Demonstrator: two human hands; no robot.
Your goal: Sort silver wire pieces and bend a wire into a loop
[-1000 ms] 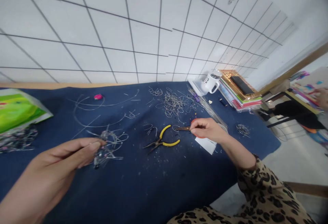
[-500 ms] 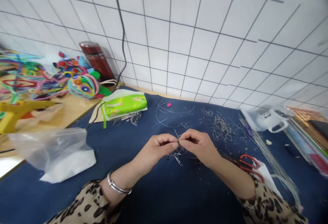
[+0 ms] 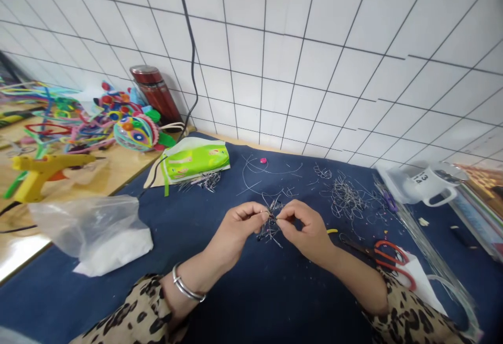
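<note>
Two bare hands meet at the centre of the frame, left hand (image 3: 239, 226) and right hand (image 3: 307, 228) nearly touching at the fingertips, each with thumb and forefinger pinched on a cluster of thin, shiny wires (image 3: 271, 234). Its strands splay stiffly outward; the fingers hide its core. Smooth silvery bangles (image 3: 188, 289) circle the left wrist, below a leopard-print sleeve.

Matte navy cloth (image 3: 236, 302) lies beneath. Right of centre sits a loose, springy tangle of wire (image 3: 346, 197); straight wires (image 3: 426, 249) run down the right side past a glossy white mug (image 3: 424, 184). Dark-bladed scissors (image 3: 371, 252) with orange looped handles lie beside the right forearm, partly over white paper (image 3: 422, 283). Only a bit of yellow handle (image 3: 332, 230) shows beyond the right hand.

Left of the hands are a crinkled clear bag (image 3: 113, 234) and a glossy green packet (image 3: 196, 162); at far left, a yellow glue gun (image 3: 37, 168) on pale wood.
</note>
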